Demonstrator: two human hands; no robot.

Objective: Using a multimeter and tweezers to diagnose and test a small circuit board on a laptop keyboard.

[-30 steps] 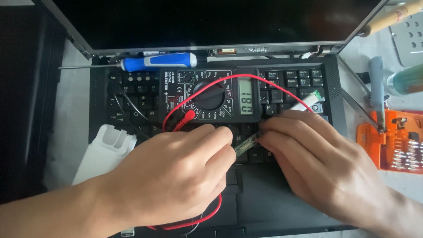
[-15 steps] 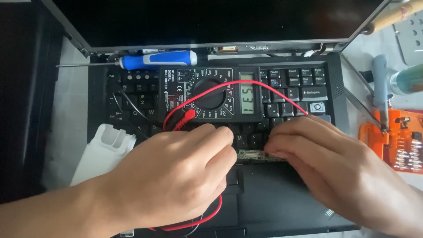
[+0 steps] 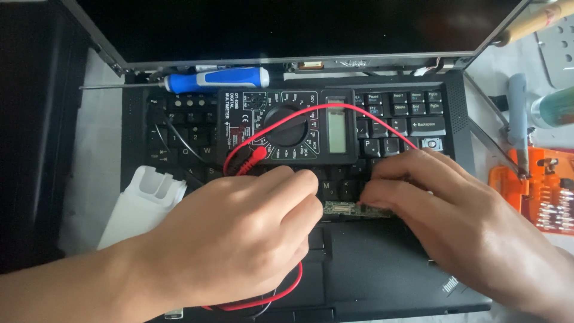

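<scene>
A black laptop [image 3: 382,275] lies open with a black multimeter [image 3: 287,128] on its keyboard. My left hand [image 3: 239,239] is curled shut at the keyboard's lower rows, fingertips at the left end of a small green circuit board [image 3: 347,209]. A black lead [image 3: 179,140] and a red lead [image 3: 281,293] run under this hand; the probe tip is hidden. My right hand [image 3: 442,209] pinches the board's right end. The red lead's upper arc [image 3: 371,116] disappears under its fingers.
A blue-handled screwdriver [image 3: 215,79] lies along the hinge. A white plastic part [image 3: 143,200] sits left of the laptop. An orange bit case [image 3: 538,191], a grey-handled tool [image 3: 518,113] and a green bottle [image 3: 553,106] stand to the right.
The small board was held tilted between my hands; now it lies flat along the keyboard's bottom edge. The multimeter screen's digits have faded from view.
</scene>
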